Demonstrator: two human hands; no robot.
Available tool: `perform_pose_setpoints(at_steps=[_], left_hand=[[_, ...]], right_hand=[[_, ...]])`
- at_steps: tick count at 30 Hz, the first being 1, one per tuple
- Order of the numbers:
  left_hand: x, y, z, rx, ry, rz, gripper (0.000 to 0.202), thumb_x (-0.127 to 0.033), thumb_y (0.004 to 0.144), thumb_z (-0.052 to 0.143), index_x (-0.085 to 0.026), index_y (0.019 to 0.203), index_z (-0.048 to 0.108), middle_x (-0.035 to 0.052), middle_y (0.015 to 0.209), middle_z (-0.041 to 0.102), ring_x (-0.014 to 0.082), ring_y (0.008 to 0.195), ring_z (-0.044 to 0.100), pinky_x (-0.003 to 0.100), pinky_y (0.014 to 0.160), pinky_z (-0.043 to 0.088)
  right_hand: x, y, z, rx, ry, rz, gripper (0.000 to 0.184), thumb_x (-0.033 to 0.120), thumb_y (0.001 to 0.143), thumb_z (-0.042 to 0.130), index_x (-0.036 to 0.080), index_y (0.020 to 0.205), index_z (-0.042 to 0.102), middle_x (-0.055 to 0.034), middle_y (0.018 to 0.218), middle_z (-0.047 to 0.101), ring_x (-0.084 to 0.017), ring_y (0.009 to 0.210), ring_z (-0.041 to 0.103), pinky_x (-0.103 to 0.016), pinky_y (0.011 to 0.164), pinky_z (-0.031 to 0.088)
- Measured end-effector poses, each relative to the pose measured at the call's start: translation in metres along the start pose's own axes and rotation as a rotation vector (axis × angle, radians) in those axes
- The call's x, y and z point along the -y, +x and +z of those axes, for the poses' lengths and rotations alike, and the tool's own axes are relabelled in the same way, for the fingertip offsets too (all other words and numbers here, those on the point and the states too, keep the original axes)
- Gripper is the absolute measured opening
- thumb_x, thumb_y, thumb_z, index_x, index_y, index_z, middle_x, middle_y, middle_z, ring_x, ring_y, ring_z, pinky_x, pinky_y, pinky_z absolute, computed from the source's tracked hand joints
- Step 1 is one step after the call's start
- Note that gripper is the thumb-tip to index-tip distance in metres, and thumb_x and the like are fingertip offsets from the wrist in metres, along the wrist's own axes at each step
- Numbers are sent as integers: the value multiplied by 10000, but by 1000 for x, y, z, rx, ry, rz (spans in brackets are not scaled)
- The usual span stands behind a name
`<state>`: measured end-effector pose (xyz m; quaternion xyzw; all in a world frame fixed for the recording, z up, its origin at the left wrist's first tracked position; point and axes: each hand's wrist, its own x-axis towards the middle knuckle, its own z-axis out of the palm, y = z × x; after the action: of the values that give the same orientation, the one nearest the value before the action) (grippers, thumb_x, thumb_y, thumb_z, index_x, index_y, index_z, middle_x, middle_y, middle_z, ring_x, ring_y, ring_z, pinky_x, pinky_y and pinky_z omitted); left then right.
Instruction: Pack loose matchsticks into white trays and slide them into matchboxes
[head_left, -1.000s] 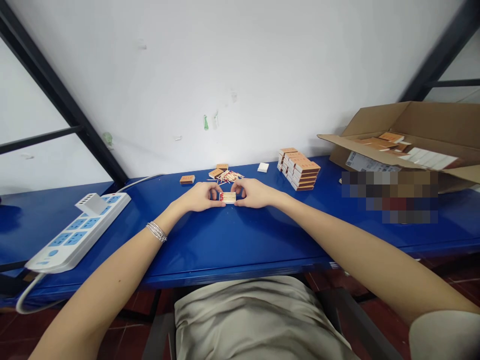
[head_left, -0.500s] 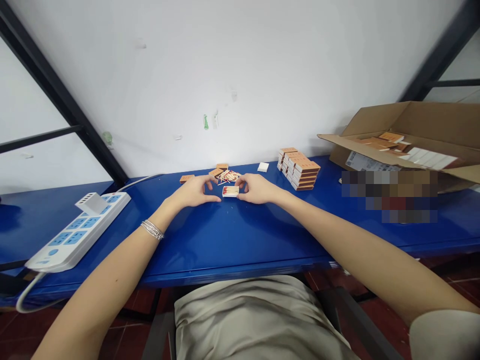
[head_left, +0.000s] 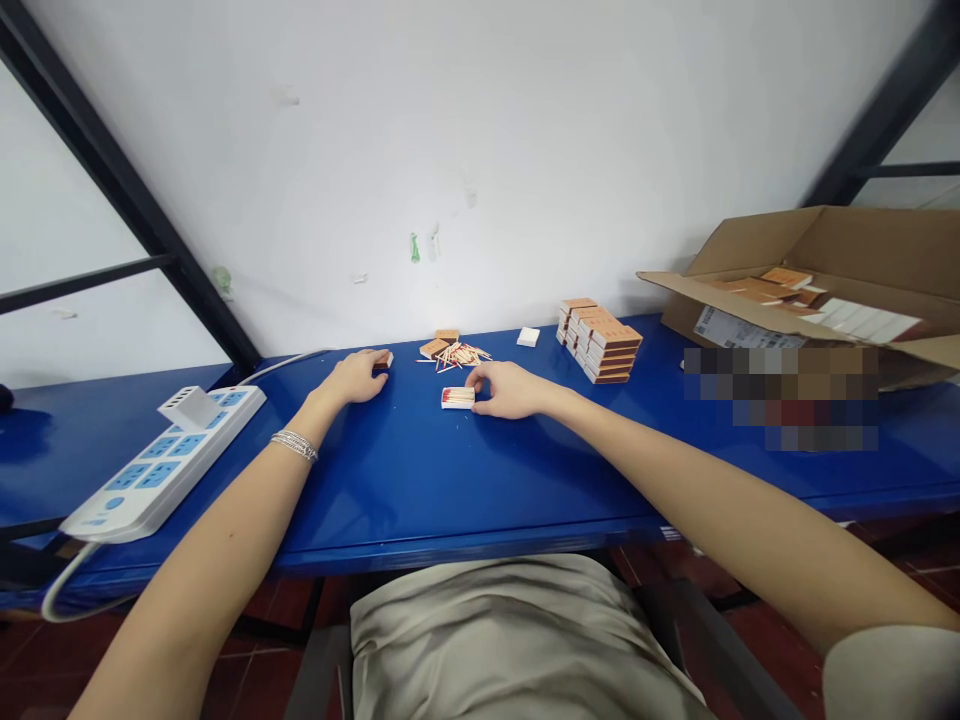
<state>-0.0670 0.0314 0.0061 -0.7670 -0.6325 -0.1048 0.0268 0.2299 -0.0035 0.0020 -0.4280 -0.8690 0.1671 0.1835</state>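
My right hand [head_left: 510,390] has its fingers [head_left: 480,378] against the open matchbox [head_left: 457,398] on the blue table [head_left: 420,480]; my left fingers [head_left: 373,362] curl over a small, mostly hidden box [head_left: 386,359]. I can't tell if either pinches. A clumsy nudge could spill the matchbox.

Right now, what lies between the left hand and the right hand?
In the head view, a white matchbox tray of red-tipped matches lies on the blue table, touched by the right hand and apart from the left hand.
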Motion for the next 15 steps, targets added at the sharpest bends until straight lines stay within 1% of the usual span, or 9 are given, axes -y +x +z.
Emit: perform_pose_setpoints(at_steps=[4, 9, 12, 15], left_hand=[[-4, 0, -2, 13, 45, -10, 558, -328, 777, 579, -220, 1324, 561, 96, 1316, 619, 280, 1199, 574, 389, 1027, 434], [-15, -4, -7, 21, 55, 23, 512, -345, 801, 547, -184, 1286, 579, 130, 1270, 632, 298, 1139, 593, 431, 970, 458], [-24, -7, -10, 6, 39, 31, 474, -389, 810, 549, -191, 1236, 610, 136, 1198, 650, 311, 1103, 596, 453, 934, 465], [-30, -9, -10, -32, 42, 47, 479, -433, 813, 553, -190, 1219, 628, 160, 1191, 612, 331, 1125, 573, 475, 955, 450]], right_hand=[[1, 0, 2, -47, 15, -18, 307, 264, 704, 734, 182, 992, 667, -32, 1003, 713, -174, 865, 642, -255, 736, 451], [1, -1, 1, 13, 24, 5, 314, 249, 690, 739, 177, 986, 660, -37, 1011, 708, -176, 850, 634, -263, 731, 457], [0, 0, 2, -21, 38, -15, 315, 231, 684, 729, 173, 986, 659, -37, 1005, 709, -174, 829, 631, -269, 731, 457], [-1, 1, 5, -97, 51, -37, 315, 241, 693, 716, 172, 995, 659, -37, 991, 708, -168, 814, 630, -268, 727, 452]])
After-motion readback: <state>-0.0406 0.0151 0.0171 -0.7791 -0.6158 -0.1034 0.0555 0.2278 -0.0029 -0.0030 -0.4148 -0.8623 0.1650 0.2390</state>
